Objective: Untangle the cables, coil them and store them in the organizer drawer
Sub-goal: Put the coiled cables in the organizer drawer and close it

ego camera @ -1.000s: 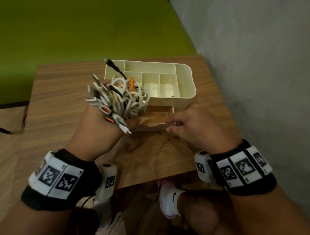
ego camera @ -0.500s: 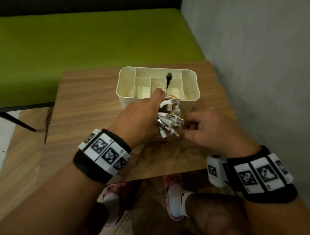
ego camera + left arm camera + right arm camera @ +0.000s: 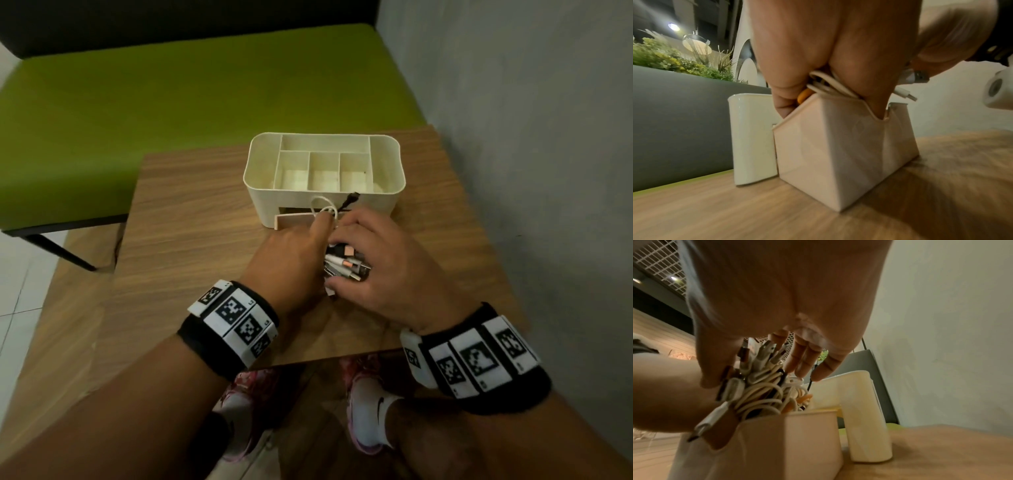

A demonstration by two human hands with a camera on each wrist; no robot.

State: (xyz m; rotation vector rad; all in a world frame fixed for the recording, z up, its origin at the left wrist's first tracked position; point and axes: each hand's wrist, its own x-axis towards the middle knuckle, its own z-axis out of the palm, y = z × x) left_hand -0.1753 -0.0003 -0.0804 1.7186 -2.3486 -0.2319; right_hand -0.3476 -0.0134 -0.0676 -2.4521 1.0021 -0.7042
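A cream organizer [image 3: 394,193] stands on the wooden table [image 3: 188,222] with its drawer [image 3: 291,221] pulled out toward me. My left hand [image 3: 301,246] grips a coiled cable bundle [image 3: 342,265] of white, black and orange leads and holds it down in the drawer [image 3: 838,154]. In the left wrist view its thumb and fingers are curled round the cables [image 3: 828,84]. My right hand [image 3: 387,260] lies over the plug ends, its fingers [image 3: 803,356] straight above the cables [image 3: 760,389]. A white loop [image 3: 325,209] and a black plug [image 3: 352,198] stick up against the organizer's front.
The organizer's top compartments hold nothing visible. A green bench [image 3: 171,102] runs behind the table and a grey wall [image 3: 513,137] stands close on the right. My feet in white shoes [image 3: 370,421] show below the table's near edge.
My left hand brought the raised cable bundle down and right into the open drawer. My right hand left the drawer's front and moved onto the plug ends.
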